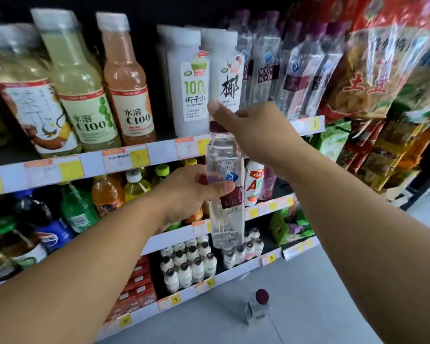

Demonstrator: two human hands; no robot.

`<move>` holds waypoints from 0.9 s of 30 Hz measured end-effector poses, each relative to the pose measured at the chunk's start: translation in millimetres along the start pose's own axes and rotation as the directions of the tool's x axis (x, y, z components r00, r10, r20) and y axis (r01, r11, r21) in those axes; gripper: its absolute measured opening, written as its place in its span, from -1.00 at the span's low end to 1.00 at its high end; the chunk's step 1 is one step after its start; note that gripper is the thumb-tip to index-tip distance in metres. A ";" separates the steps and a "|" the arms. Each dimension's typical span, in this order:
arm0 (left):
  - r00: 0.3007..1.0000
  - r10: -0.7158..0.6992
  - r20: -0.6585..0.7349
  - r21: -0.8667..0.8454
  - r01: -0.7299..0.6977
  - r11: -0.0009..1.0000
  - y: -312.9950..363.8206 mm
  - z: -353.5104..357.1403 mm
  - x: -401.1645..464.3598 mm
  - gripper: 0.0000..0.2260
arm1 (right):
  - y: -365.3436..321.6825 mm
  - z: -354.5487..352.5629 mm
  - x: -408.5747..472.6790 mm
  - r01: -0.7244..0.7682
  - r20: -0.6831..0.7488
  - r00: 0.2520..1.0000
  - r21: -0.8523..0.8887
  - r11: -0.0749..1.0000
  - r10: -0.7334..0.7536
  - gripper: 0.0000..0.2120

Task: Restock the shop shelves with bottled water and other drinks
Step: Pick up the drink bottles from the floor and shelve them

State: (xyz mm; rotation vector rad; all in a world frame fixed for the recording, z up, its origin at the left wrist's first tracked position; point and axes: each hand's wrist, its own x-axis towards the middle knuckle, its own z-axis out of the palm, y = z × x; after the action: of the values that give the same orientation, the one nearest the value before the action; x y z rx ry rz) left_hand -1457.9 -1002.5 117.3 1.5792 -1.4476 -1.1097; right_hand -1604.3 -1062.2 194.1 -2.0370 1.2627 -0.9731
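Your left hand (196, 192) grips the water bottle (224, 184) below the soda row (283, 70); right hand (248, 125) fingers curl at its cap. Not shelved yet. One more bottle (257, 306) waits on the floor below.

Even, bright light filled the aisle. Motion blur smeared the tea bottles (32, 95) at left, glare streaked the snack bags (382, 60), and shelf edges (159, 150) bowed from wide-angle distortion.
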 end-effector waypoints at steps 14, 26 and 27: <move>0.980 0.089 -0.178 -0.140 -0.114 0.984 70.5 -17.7 -4.1 -0.57 | 15.5 -12.3 -17.1 -0.011 -0.053 0.998 0.186 0.983 0.021 -0.45; 0.884 0.296 -0.361 0.400 -0.140 0.906 84.9 10.6 14.9 -0.39 | 13.1 -33.4 -7.0 -0.074 -0.136 0.987 0.081 0.994 0.084 -0.57; 0.900 0.308 -0.309 0.452 -0.146 0.880 82.6 10.7 16.1 -0.38 | 15.0 -35.5 -4.5 -0.081 -0.144 0.986 0.059 0.995 0.089 -0.58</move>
State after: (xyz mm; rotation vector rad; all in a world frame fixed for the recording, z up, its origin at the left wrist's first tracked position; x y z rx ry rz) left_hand -1499.0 -1027.7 187.0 1.7278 -1.6205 -0.3348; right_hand -1642.0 -1066.9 202.3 -1.8840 1.3732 -1.1204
